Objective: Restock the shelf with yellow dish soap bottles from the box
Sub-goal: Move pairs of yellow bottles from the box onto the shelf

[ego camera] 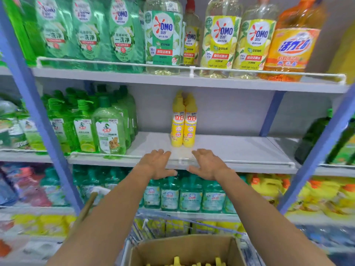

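Yellow bottles [183,121] stand shelved; left hand [156,164] and right hand [208,164] hover empty, fingers spread; next, probably reach into the box [184,248].

Place: shop, cleaning-goods aisle | Racks: blue-framed shelves [240,148] are standing in tiers | Stock: green pouches [86,29], big labelled bottles [221,35], green pump bottles [107,127], yellow bottles [183,121] and teal bottles [190,194] are sitting in front-facing rows of one kind | Supply: open cardboard box [184,246] is sitting below
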The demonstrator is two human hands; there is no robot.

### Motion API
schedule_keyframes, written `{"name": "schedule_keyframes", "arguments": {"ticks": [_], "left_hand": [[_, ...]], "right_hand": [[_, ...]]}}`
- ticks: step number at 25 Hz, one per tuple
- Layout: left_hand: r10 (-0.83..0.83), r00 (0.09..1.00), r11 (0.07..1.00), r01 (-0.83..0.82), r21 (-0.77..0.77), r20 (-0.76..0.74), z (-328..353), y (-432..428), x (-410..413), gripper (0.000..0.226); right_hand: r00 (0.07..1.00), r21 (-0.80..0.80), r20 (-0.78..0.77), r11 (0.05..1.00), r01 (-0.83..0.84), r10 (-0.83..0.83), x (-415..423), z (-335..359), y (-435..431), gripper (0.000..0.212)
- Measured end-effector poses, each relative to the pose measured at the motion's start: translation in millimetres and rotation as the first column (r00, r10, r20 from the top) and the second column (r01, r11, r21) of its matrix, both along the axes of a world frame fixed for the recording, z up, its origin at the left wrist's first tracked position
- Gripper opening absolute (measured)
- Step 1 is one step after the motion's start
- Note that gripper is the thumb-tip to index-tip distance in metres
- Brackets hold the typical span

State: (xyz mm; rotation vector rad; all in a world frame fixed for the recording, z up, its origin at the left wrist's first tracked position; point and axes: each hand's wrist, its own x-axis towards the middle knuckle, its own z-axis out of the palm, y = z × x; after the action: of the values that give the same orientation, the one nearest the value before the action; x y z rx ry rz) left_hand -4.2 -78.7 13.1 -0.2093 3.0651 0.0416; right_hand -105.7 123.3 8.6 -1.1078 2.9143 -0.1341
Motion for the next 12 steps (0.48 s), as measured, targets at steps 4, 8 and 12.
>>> {"name": "schedule_keyframes", "arguments": {"ticks": [4,8,12], "left_hand": [[-0.029,1.000,0.999,0.029,0.013,0.002,-39.1,15.7,57.2,0.088],[-0.028,0.990,0.998,0.020,0.060,0.141,-116.1,36.9,116.0,0.087],[-0.042,0.963,0.987,-0.002,0.163,0.267,-196.6,47.8,144.7,0.091]], "right_hand": [[1.000,0.079,0.024,0.997,0.018,-0.020,68.4,-40.0,16.8,0.082],[0.989,0.155,0.129,0.987,0.046,-0.066,127.1,-105.3,39.7,0.080],[0.953,0.181,0.275,0.980,0.082,-0.130,152.4,-168.3,54.0,0.077]]}}
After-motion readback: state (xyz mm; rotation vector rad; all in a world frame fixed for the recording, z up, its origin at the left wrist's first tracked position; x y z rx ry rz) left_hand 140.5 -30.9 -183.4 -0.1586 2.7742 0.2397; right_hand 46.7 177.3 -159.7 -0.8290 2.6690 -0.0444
